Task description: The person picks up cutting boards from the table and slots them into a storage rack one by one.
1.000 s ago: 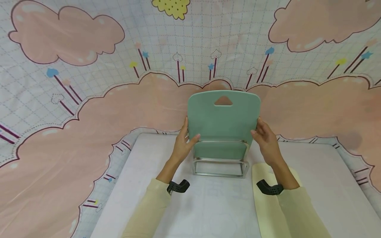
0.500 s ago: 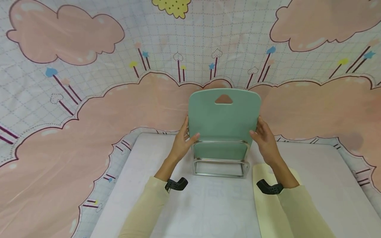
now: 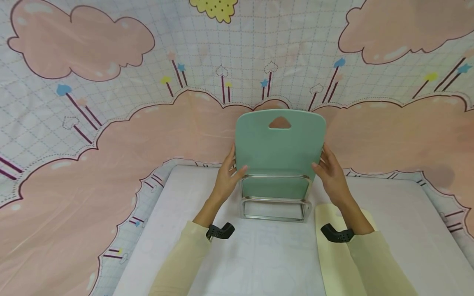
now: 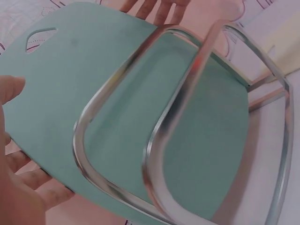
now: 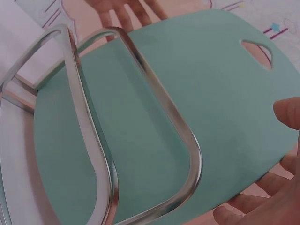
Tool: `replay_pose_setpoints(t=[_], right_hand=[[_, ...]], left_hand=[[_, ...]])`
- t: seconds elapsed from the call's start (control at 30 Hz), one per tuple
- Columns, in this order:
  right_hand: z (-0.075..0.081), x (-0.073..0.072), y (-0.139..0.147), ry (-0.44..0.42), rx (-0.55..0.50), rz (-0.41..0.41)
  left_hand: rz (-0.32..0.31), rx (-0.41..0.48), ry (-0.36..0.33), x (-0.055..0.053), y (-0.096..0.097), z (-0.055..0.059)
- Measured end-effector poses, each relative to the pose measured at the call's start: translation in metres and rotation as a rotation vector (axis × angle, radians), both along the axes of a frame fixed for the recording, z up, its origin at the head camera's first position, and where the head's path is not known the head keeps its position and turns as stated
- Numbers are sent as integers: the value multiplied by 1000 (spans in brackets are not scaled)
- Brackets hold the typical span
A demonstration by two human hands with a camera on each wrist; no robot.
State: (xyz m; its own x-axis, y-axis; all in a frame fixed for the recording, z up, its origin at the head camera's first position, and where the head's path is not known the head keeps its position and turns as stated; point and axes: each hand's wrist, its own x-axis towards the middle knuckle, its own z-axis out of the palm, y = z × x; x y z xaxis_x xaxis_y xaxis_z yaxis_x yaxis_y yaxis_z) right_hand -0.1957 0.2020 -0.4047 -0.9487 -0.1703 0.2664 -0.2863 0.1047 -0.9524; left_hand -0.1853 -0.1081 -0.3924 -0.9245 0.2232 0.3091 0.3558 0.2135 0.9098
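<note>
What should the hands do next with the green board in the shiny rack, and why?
Probably ease the green board gently down until it settles. The left hand and right hand grip its two side edges, and it stands upright in the metal rack, so a small downward push looks right before letting go.

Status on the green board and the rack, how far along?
Done: the green board stands upright in the metal rack, behind its front loops. In hand: the left hand and right hand grip its two side edges. Left: both hands have yet to let go; whether the board is fully seated cannot be told. A yellow board lies flat under the right forearm.
</note>
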Motion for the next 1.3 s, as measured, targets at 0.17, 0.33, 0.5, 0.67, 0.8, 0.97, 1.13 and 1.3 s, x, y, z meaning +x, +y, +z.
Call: replay_pose_setpoints(t=[0.17,0.33,0.5,0.67,0.8,0.97,1.13,1.3], right_hand=[[-1,3,3,-19,32,-2],[0,7,6,-52,48,-4],[-3,17,12,-47,125,-54],[-15,40,19,-46,212,-98],[-25,59,23,-81,244,-121],[-38,72,24,-128,220,-142],[-48,82,28,-115,210,-159],[-59,93,36,-81,251,-188]], left_hand=[[49,26,40,7,1,-4],[95,63,62,15,3,-10],[133,107,119,23,3,-16],[127,164,125,36,0,-20],[98,201,96,51,4,-21],[42,189,85,64,14,-30],[22,204,52,79,26,-35],[16,282,114,85,38,-50]])
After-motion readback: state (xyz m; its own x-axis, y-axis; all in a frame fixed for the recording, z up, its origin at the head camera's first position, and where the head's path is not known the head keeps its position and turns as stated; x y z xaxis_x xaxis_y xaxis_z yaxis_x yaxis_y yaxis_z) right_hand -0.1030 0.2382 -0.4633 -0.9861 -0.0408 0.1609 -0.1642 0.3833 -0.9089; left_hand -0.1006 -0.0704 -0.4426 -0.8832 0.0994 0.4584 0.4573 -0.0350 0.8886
